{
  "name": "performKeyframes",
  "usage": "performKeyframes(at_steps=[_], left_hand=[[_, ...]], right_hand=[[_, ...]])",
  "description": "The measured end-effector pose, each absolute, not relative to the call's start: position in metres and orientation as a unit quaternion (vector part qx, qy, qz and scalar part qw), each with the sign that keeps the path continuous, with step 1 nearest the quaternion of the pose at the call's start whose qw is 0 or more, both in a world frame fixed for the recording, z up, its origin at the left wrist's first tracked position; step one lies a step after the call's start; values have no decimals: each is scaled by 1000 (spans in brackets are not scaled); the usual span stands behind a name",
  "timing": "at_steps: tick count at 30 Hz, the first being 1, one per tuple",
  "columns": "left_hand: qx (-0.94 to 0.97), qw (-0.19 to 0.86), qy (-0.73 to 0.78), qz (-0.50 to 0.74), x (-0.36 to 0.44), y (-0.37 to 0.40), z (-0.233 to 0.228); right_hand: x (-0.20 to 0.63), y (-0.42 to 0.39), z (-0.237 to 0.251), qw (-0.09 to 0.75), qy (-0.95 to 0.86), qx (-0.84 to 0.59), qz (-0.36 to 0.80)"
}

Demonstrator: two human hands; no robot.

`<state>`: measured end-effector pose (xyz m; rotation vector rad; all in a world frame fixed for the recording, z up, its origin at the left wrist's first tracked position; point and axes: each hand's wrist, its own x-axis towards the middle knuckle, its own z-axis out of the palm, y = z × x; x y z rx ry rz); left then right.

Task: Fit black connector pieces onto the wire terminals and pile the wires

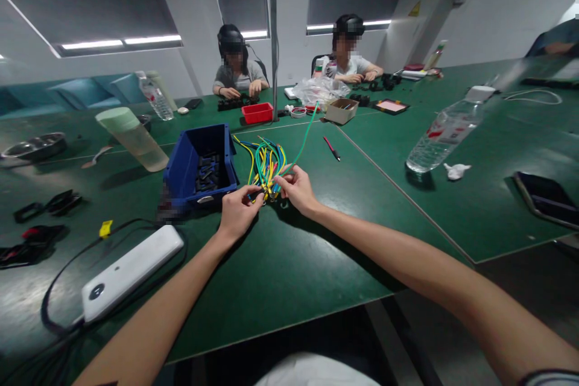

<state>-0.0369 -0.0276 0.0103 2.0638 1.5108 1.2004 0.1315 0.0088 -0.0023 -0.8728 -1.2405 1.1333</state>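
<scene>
Both hands pinch the wires (266, 166) at their near ends: left hand (237, 211), right hand (296, 190). Bundle runs far from hands; bin (199, 172) just left.

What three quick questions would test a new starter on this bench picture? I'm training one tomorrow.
1. True or false: the blue bin lies to the left of the bundle of coloured wires.
2. Which hand lifts the single green wire: A the left hand, B the right hand, C neither?
3. What lies beside the left forearm, cable attached?

Key
1. True.
2. B; the green wire rises from its fingertips.
3. A white power bank with a black cable.
</scene>
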Motion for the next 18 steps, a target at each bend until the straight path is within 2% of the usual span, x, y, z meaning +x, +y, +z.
performKeyframes(at_steps=[18], left_hand=[[720,182,516,428,-37,-28,10]], right_hand=[[131,10,-4,574,-537,-381,487]])
